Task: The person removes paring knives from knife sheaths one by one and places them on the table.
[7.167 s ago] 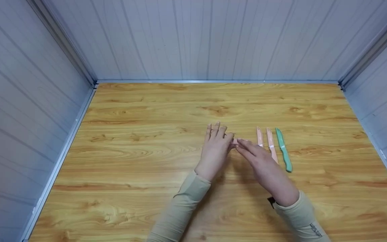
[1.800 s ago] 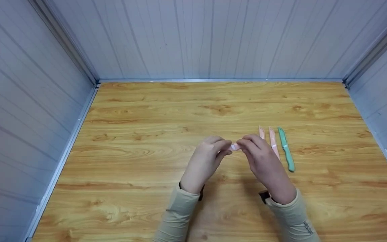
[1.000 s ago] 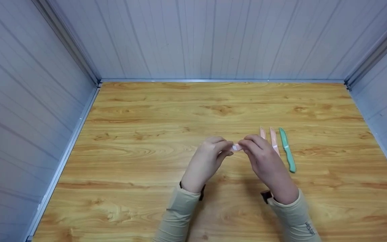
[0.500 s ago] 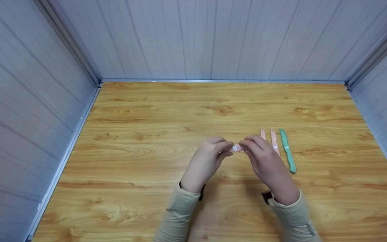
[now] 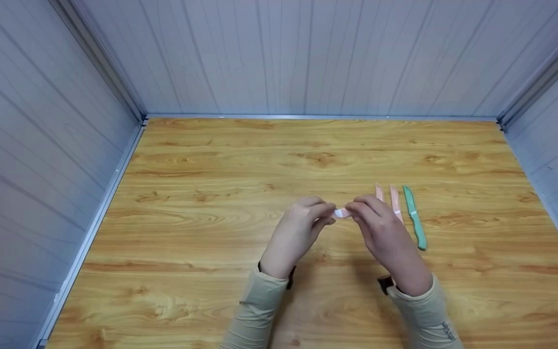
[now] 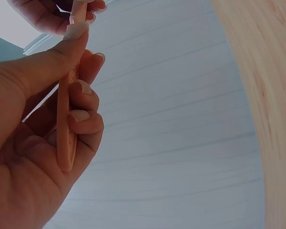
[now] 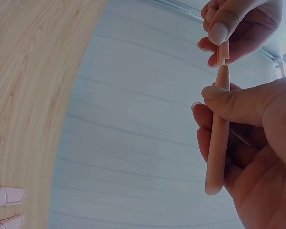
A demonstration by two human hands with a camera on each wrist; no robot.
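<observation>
Both hands hold a small pink knife over the table, a short white stretch [image 5: 339, 213] of it showing between them in the head view. My left hand [image 5: 298, 230] grips the flat pink blade cover [image 6: 64, 129], thumb on one side and curled fingers on the other. My right hand [image 5: 379, 228] pinches the rounded pink handle [image 7: 217, 152] between thumb and fingers. In the right wrist view a narrow gap with a pale sliver of blade [image 7: 221, 61] parts cover and handle. Most of the blade is hidden.
To the right on the wooden table [image 5: 211, 160] lie a green knife [image 5: 414, 218] and a pink knife [image 5: 395, 198], both with white bands. Another pink knife [image 5: 379, 192] is mostly behind my right hand. Grey panel walls [image 5: 279, 58] enclose the table.
Seven seconds ago my left fingers were spread out over the pink knife; now both hands pinch it from either end. Over the last second the hands have stayed almost still.
</observation>
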